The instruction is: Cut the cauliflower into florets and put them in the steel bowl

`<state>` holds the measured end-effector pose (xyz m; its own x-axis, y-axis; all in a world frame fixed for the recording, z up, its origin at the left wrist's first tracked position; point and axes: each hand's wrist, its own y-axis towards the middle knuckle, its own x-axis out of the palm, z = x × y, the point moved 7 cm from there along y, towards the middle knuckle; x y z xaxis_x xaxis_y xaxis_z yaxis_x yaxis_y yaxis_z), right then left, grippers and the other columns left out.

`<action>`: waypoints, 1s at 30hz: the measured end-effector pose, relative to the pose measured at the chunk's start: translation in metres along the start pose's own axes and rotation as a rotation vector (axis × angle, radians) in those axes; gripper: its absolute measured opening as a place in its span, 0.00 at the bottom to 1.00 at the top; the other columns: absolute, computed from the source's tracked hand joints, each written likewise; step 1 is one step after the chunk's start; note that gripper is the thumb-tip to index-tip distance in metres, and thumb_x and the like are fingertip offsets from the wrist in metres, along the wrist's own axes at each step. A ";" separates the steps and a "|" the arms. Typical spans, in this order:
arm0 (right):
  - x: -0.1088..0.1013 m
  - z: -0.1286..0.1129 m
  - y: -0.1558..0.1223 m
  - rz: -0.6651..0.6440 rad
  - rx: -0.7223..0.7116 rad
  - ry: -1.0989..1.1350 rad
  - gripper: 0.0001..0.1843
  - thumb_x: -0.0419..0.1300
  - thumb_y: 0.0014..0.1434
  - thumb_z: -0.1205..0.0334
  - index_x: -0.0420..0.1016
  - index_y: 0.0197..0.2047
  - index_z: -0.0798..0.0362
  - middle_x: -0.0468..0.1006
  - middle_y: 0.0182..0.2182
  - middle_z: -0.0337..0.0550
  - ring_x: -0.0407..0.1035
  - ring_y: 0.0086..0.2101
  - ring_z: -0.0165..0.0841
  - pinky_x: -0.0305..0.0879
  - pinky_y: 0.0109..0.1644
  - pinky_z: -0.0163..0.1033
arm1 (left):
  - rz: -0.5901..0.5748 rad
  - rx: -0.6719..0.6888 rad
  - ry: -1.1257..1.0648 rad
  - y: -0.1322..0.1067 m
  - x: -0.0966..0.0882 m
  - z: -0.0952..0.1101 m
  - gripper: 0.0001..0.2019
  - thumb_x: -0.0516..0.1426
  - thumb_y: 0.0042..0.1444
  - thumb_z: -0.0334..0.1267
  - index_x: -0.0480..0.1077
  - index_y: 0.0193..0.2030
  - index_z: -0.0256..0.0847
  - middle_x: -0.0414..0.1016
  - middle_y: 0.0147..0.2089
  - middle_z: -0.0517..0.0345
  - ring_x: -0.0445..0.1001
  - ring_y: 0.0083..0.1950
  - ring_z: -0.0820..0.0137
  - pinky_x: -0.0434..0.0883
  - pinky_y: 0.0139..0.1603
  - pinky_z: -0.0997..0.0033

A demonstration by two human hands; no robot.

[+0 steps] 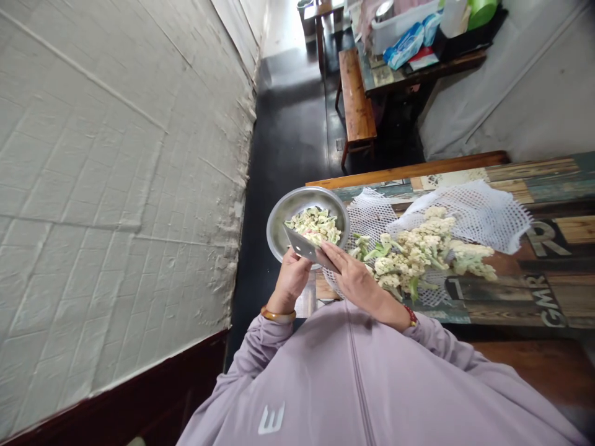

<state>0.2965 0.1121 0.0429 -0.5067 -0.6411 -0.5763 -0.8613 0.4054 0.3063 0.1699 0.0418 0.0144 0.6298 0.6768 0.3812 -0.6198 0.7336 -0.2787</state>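
A cleaver (304, 246) is gripped in my right hand (356, 279), its broad blade angled over the near edge of a metal bowl (275, 224). My left hand (294, 274) is closed just beneath the blade; whatever its curled fingers hold is hidden. Inside the bowl lie cut cauliflower pieces (317, 222), pale with green stems. To the right of my right hand, a heap of larger cauliflower florets (409, 257) rests partly on white foam netting (488, 214).
The bowl sits at the left end of a patchwork wooden table (502, 297). A white brick-patterned wall (139, 217) rises on the left, beyond a strip of dark floor (290, 130). Ahead stand a wooden bench (357, 93) and another table loaded with a white bin (404, 28) and blue packets (404, 46).
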 end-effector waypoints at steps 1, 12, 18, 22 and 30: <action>0.002 0.001 0.002 0.010 0.014 -0.002 0.39 0.47 0.63 0.74 0.48 0.76 0.51 0.63 0.69 0.50 0.60 0.67 0.40 0.62 0.70 0.50 | 0.001 -0.013 -0.023 0.001 0.001 -0.002 0.31 0.69 0.51 0.36 0.70 0.63 0.49 0.80 0.53 0.54 0.75 0.60 0.60 0.68 0.65 0.58; 0.003 0.038 0.021 0.166 0.276 0.301 0.16 0.51 0.67 0.58 0.78 0.47 0.53 0.82 0.43 0.51 0.77 0.47 0.43 0.74 0.55 0.49 | 0.117 -0.141 -0.099 0.016 -0.019 -0.014 0.35 0.71 0.47 0.35 0.70 0.63 0.44 0.81 0.45 0.58 0.78 0.48 0.71 0.71 0.57 0.69; 0.010 0.057 0.026 0.081 0.443 0.509 0.17 0.56 0.64 0.49 0.78 0.35 0.52 0.81 0.30 0.44 0.75 0.34 0.40 0.73 0.45 0.45 | 0.104 -0.190 -0.145 0.021 -0.032 -0.024 0.38 0.71 0.47 0.35 0.67 0.66 0.48 0.81 0.47 0.58 0.79 0.44 0.71 0.74 0.56 0.64; 0.020 0.063 0.026 0.079 0.496 0.585 0.18 0.58 0.61 0.47 0.79 0.37 0.53 0.82 0.32 0.43 0.75 0.37 0.40 0.72 0.49 0.46 | 0.120 -0.211 -0.178 0.021 -0.042 -0.030 0.37 0.71 0.46 0.33 0.68 0.65 0.47 0.81 0.47 0.57 0.79 0.43 0.71 0.75 0.54 0.64; 0.037 0.068 0.027 0.066 0.568 0.615 0.20 0.61 0.59 0.45 0.80 0.38 0.55 0.83 0.34 0.44 0.75 0.37 0.40 0.71 0.48 0.47 | 0.110 -0.238 -0.236 0.021 -0.056 -0.038 0.35 0.72 0.45 0.34 0.70 0.62 0.45 0.82 0.48 0.54 0.80 0.45 0.68 0.76 0.55 0.60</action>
<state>0.2570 0.1440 -0.0218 -0.6275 -0.7786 -0.0045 -0.7626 0.6157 -0.1982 0.1392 0.0218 -0.0458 0.4221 0.7404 0.5232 -0.5338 0.6694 -0.5167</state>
